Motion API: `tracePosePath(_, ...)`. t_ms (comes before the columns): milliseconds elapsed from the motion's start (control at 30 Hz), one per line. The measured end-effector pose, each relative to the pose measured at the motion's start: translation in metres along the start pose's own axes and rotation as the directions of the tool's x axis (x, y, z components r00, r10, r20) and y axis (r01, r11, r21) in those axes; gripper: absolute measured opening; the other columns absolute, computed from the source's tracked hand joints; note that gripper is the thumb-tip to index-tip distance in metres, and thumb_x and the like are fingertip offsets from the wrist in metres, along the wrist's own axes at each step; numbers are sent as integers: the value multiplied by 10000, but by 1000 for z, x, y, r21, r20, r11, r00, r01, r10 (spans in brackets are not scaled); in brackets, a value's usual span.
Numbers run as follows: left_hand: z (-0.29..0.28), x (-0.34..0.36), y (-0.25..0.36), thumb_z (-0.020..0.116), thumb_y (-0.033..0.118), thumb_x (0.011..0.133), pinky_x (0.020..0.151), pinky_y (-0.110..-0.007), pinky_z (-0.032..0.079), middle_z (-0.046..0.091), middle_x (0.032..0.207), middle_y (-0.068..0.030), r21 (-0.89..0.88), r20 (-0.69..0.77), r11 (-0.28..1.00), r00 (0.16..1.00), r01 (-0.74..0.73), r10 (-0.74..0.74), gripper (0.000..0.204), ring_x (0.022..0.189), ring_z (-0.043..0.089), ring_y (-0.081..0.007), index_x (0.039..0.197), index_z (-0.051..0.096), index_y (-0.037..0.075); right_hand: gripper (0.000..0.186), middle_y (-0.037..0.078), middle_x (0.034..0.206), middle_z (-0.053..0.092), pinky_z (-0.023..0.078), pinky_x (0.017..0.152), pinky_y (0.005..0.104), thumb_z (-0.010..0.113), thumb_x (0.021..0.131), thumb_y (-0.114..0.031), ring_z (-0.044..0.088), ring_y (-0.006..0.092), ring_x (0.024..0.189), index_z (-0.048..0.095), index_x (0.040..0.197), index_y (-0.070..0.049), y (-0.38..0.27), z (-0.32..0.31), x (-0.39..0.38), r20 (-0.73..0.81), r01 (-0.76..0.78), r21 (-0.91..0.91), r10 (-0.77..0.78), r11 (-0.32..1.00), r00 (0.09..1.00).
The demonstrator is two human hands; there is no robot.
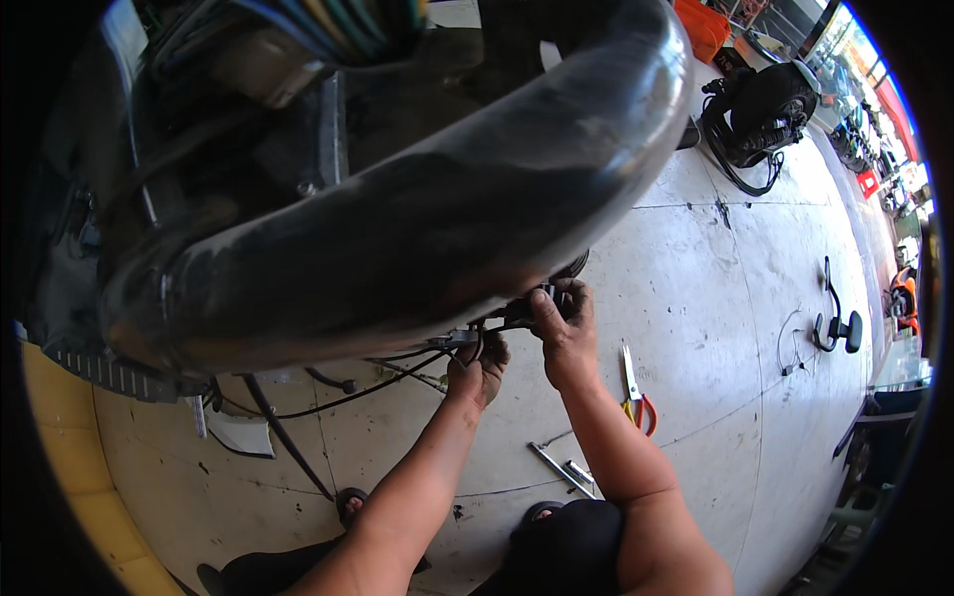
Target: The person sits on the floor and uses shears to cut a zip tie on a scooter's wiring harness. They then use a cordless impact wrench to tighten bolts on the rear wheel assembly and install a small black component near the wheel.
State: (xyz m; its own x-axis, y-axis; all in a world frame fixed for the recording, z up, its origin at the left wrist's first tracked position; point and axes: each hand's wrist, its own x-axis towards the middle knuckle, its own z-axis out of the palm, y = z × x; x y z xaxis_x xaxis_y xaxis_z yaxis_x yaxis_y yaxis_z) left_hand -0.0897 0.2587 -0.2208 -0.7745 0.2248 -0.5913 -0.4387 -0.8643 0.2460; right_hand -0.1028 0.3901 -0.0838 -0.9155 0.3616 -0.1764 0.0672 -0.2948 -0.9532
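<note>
A large curved, shiny dark metal tube [417, 228] crosses the upper part of the view, with a bundle of colored wires [348, 25] above it. Below it, my left hand [479, 370] is closed around black cables and a fitting [455, 340] under the tube. My right hand [564, 333] is just to its right, its fingers closed on a dark part [547, 298] at the tube's underside; the part's shape is mostly hidden. Black cables [328, 404] hang from this area toward the left.
Yellow-and-red-handled scissors [632, 387] and metal tools [561, 469] lie on the grey floor [715, 348]. A black wheel assembly with cables [755, 119], an orange object [701, 25] and a black lever assembly [835, 323] are rightward. A yellow surface [65, 437] borders the left.
</note>
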Motion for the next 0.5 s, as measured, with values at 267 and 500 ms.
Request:
tracePosePath(267, -1, -10, -1, 527, 197, 964, 692, -345, 541, 658, 897, -93, 7, 34, 1000, 999, 6, -7, 183, 778, 637, -211, 1031, 594, 40, 475, 166, 1158, 581, 478, 887, 331, 687, 884, -249, 580, 228, 1048, 510, 1213, 44, 4, 4, -12, -42, 121, -185, -130, 975, 991)
tracePosePath(500, 5, -14, 2, 554, 226, 957, 648, -291, 519, 637, 865, -56, 14, -58, 999, 998, -37, 38, 172, 757, 616, -157, 1010, 606, 71, 595, 308, 1410, 330, 306, 1079, 447, 613, 912, -267, 332, 433, 1325, 394, 1403, -13, 41, 13, -19, 87, 390, -556, -414, 734, 906)
